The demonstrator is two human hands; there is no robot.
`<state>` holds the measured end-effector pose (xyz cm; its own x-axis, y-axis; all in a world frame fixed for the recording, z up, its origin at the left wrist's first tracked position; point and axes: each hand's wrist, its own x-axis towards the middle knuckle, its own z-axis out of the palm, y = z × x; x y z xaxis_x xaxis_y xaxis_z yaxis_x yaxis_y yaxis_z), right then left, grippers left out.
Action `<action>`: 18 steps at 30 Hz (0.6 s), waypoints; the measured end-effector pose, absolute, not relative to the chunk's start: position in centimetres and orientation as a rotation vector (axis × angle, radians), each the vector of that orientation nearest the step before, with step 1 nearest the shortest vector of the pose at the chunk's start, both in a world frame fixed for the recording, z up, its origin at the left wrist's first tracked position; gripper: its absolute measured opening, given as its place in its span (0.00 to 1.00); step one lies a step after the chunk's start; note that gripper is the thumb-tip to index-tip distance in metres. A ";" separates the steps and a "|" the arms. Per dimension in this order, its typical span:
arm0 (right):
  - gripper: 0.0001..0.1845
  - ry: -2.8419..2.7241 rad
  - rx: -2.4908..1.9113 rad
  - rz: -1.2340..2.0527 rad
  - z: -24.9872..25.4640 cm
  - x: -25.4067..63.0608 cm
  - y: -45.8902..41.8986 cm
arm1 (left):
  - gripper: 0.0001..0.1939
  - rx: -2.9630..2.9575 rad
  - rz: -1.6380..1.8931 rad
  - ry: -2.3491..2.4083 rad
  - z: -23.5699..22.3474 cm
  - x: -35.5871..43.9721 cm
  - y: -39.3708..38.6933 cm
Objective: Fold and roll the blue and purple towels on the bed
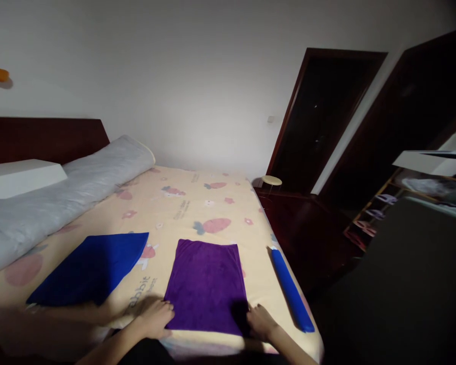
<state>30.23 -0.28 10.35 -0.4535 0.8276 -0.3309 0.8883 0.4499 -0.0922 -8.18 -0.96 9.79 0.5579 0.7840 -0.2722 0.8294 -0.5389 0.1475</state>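
A purple cloth point(207, 286), towel-like and roughly rectangular, lies spread flat on the bed near its front edge. My left hand point(157, 317) is closed at the cloth's lower left edge, fingers curled over it. On the opposite side, my right hand point(262, 322) has its fingers pinched at the lower right edge. To the left, a dark blue cloth point(95, 266) lies flat at a slant, with one corner pointing away from me. Right of the purple cloth, a long narrow blue item point(292, 291) with a small white end rests along the bed's side; its kind is unclear.
The bed has a cream sheet point(175, 223) with strawberry and rabbit prints. A grey rolled bundle point(99, 170) and a white box point(26, 178) lie by the dark headboard point(41, 139). Beyond the right edge stand a round stool point(271, 180) and a shoe rack point(380, 203).
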 end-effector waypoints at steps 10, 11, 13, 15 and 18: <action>0.31 2.652 1.821 -0.417 5.0 16.7 0.1 | 0.30 2.459 0.127 1.774 3.1 4.8 1.4; 0.30 2.672 1.859 -0.431 3.9 17.0 -0.3 | 0.29 2.454 0.156 1.824 1.9 4.3 0.8; 0.29 2.674 1.988 -0.413 2.3 18.4 -1.3 | 0.29 2.454 0.220 1.914 0.2 2.4 -0.5; 0.31 2.542 2.190 -0.342 1.2 20.6 -2.1 | 0.30 2.389 0.265 2.062 -0.3 -0.1 -1.7; 0.35 2.273 2.443 -0.226 0.1 23.7 -3.1 | 0.31 2.235 0.245 2.275 0.3 -3.4 -2.9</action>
<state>23.68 -3.07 0.12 0.0768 0.9963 0.0395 0.9689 -0.0652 -0.2386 -3.43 -2.93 0.26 -0.0227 0.9889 0.1472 0.9975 0.0125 0.0696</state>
